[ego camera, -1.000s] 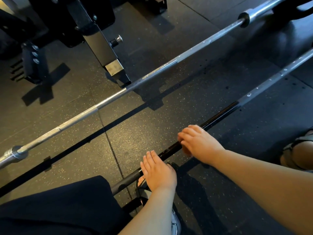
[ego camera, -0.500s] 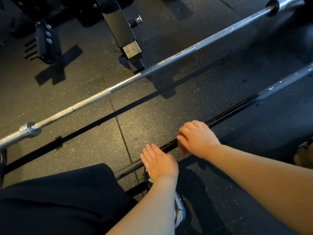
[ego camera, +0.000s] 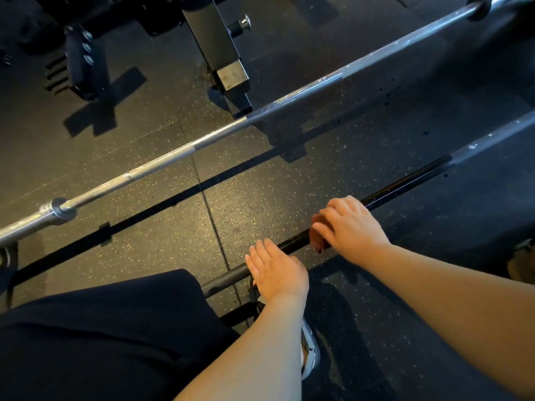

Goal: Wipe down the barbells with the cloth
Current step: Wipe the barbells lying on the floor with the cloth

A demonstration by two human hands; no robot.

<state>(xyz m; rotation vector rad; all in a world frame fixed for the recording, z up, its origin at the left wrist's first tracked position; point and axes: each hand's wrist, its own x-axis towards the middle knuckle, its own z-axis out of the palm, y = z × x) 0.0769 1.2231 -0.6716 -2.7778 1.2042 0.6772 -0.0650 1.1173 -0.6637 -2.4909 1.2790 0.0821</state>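
Observation:
Two barbells lie on the dark rubber floor. The near barbell has a black shaft running diagonally from lower left to upper right. My right hand grips a small brown cloth wrapped around that shaft. My left hand rests flat on the same shaft just to the left, fingers straight. The far barbell is silver and lies parallel behind it, with a collar at its left end.
A black rack foot and a bracket with bolts stand beyond the silver bar. My dark-clothed knee fills the lower left. A shoe shows under my left forearm.
My view has shifted so the bars sit further right in the frame. My right hand has moved slightly along the black shaft and the cloth now shows under its fingers. The left hand stays put.

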